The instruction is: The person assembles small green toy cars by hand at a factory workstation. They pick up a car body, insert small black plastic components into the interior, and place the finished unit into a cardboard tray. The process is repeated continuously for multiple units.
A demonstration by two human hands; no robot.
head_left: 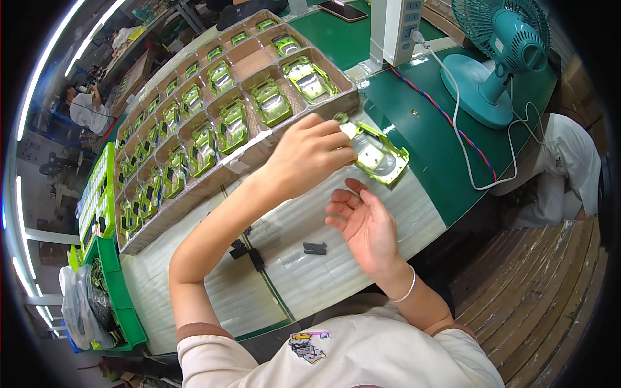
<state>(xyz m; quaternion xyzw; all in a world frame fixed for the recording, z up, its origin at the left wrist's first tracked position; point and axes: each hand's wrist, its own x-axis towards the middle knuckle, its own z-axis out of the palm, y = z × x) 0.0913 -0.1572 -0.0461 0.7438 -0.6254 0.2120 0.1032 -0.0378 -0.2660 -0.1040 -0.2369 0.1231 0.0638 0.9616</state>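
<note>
My left hand (pixel 309 157) is closed at the left side of a bright green toy car body (pixel 381 157) with clear windows. Its fingers are bent together over that edge, and the fingertips are partly hidden. Just below the car, my right hand (pixel 365 229) is turned palm up with loosely curled, separated fingers and nothing in it. A small black plastic part (pixel 315 248) lies on the pale mat (pixel 304 284) left of my right hand. More black parts (pixel 257 260) are near my left forearm. Beyond my left hand stands a divided tray (pixel 242 158) of similar green car bodies.
A teal fan (pixel 498 71) stands at the far right, its white cable crossing the green table (pixel 427 139). A power strip post (pixel 396 32) and a phone (pixel 343 10) are at the back. A green crate (pixel 123 294) sits at left. Another person (pixel 563 161) bends at right.
</note>
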